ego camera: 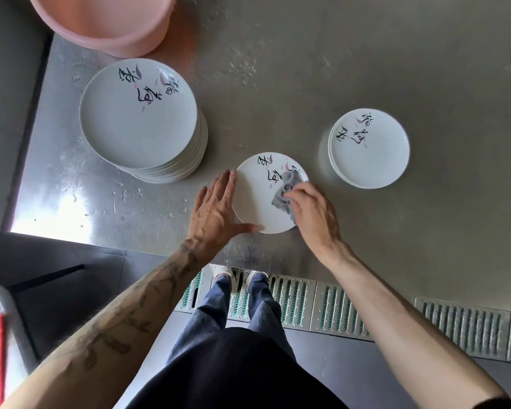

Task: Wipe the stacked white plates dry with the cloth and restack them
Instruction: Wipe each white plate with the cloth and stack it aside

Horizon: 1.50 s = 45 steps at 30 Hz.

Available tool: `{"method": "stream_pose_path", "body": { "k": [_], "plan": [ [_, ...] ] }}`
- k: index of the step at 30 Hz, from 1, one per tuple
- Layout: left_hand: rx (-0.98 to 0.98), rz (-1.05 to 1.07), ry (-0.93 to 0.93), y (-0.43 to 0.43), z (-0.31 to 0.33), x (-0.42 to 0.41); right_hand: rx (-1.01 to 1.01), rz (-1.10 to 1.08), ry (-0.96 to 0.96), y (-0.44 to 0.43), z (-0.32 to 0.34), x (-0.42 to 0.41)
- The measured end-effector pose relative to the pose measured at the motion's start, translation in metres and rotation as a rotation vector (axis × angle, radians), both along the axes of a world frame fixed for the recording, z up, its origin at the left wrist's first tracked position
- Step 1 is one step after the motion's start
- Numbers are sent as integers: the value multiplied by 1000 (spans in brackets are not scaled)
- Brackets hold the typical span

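Grey cloth (281,198) under right hand (313,215), apparently on white plate (252,203)

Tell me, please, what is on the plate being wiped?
A grey cloth, gripped by the right hand, lies on the plate; the left hand touches its rim. The surface under the cloth is hidden.

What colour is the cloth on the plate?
Grey; the cloth shows best in the head view.
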<state>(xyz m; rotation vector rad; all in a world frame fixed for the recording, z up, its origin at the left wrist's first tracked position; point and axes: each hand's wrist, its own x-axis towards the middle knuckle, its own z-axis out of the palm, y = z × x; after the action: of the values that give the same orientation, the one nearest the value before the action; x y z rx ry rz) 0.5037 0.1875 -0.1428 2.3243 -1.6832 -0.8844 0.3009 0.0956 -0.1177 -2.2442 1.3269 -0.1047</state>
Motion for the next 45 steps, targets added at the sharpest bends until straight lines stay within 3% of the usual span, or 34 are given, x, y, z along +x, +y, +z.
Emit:
{"method": "stream_pose_path", "body": {
  "k": [6,11,16,21,25,28,31,38,45],
  "plan": [
    [15,37,29,-2,0,-2,9,-192,-90,-22,-16,57],
    [38,36,12,-2,3,-3,90,52,-161,-3,-11,76],
    [38,45,3,-3,6,-2,29,-180,-24,-22,-10,47],
    [51,38,8,-2,7,-3,27,-170,122,23,-1,14],
    [62,22,3,-3,8,-3,184,-238,-46,57,2,23],
    [60,24,0,-2,6,-3,233,-158,-140,50,-2,40],
    [55,13,-16,-3,6,-3,176,4,-114,44,-6,35],
    [60,-4,-15,-2,5,-1,-130,-100,106,-2,-7,-2],
    [56,-19,-29,0,3,0,-45,-314,-51,4,-10,-4]
  ]
}}
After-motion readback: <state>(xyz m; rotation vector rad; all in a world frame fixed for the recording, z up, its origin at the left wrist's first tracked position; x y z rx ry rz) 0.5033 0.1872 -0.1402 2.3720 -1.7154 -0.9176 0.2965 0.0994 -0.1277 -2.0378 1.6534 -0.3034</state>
